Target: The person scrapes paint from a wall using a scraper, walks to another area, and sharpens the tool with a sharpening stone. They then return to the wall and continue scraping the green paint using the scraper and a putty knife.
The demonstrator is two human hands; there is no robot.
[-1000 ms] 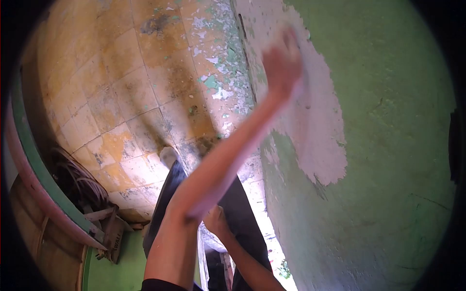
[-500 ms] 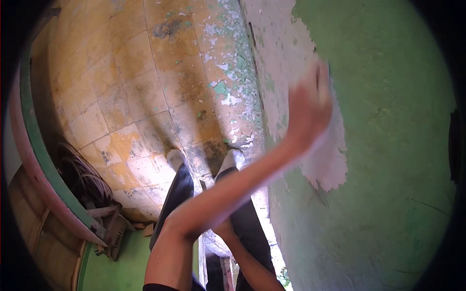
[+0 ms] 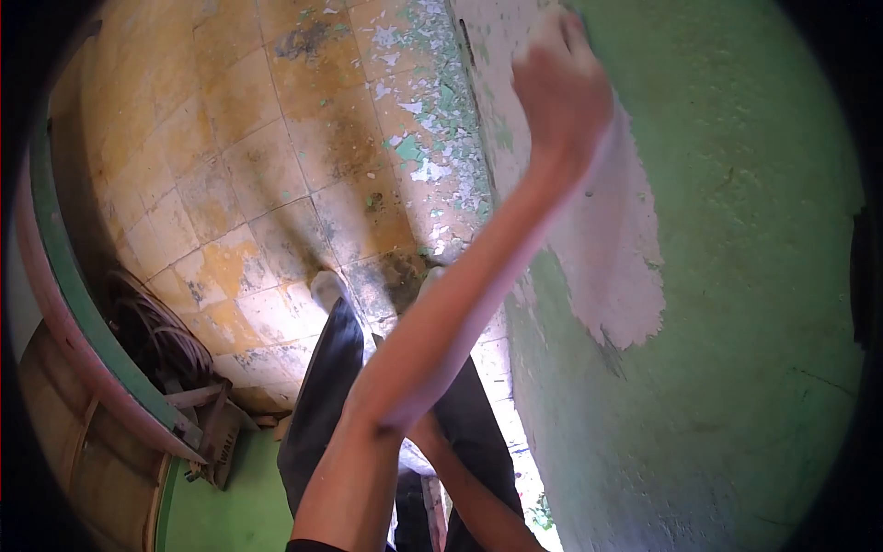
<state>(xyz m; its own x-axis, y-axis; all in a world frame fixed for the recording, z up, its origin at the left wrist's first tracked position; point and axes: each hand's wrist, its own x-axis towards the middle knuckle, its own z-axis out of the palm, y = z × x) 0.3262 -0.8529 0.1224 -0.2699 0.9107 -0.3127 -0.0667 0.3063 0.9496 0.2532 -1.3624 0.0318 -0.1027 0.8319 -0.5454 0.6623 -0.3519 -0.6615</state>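
My left hand (image 3: 563, 87) reaches across to the wall on the right, closed in a fist with its back toward me. It is at the upper part of a pale bare patch (image 3: 612, 248) in the green-painted wall (image 3: 736, 276). A thin dark edge shows beside the fingers, but what they grip is mostly hidden. My right hand (image 3: 424, 431) is low between my legs, largely covered by the left arm, and its fingers do not show. Green and white paint flakes (image 3: 430, 171) lie along the foot of the wall.
Worn yellow floor tiles (image 3: 262, 147) spread ahead of my feet (image 3: 326, 289). At the left are a curved green and pink edge (image 3: 69, 304), a dark coil (image 3: 156, 331) and a cardboard box (image 3: 223, 446). Bright light falls at the wall's base near my right leg.
My left hand has moved up along the wall and slightly left, its forearm extending farther. The right arm stays low between my legs.
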